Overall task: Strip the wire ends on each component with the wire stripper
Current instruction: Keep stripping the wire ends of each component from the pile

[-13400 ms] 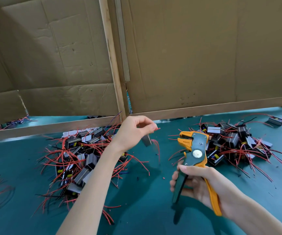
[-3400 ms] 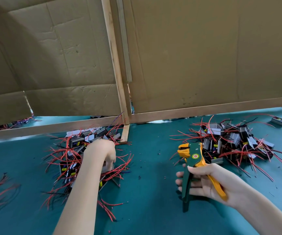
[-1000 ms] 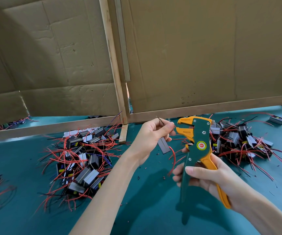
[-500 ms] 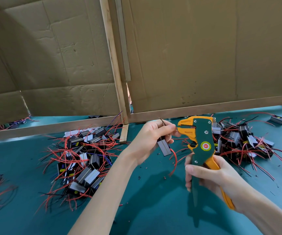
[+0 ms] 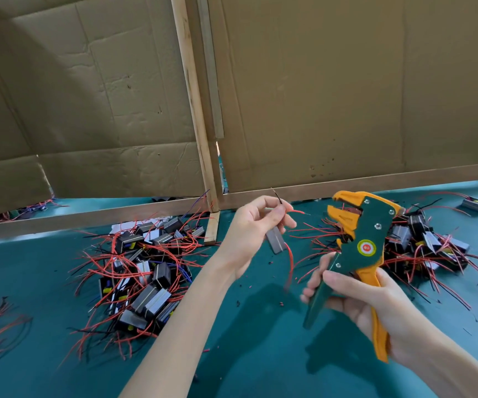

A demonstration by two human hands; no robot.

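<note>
Left grip (image 5: 256, 225) pinching wires of component (image 5: 275, 239), raised above surface (image 5: 260, 354). Red wire (image 5: 297, 211) tip points 3 o'clock toward wire stripper (image 5: 359, 239), not touching. Right grip (image 5: 355, 297) curled round stripper handles. Left pile (image 5: 146, 271) at 9 o'clock, right pile (image 5: 427, 242) at 3.

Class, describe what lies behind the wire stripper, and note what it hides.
Behind the wire stripper, gripped by the right hand, lies a pile of components with red wires. The tool covers the pile's left part; what is there cannot be seen.
</note>
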